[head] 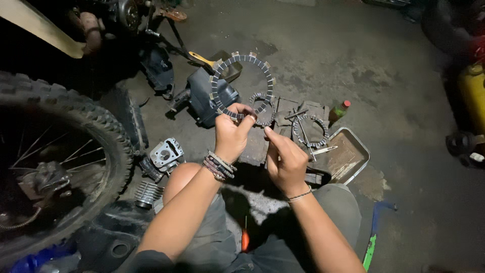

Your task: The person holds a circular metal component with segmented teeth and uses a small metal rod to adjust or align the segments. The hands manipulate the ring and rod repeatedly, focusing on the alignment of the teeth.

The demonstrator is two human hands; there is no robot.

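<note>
Inspecting a clutch friction ring [243, 83] — held up at 12 o'clock.
Your left hand [230, 135] pinches its lower rim; your right hand [285, 161], half-curled, holds nothing — next it likely steadies the ring.

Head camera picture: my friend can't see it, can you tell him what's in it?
Seen from above, a person's left hand holds up a large ring-shaped clutch plate with small pads around it, and the right hand is beside it. Below lie more rings, a metal tray, an engine cylinder and a knobbly motorcycle tyre on a dirty concrete floor.
</note>
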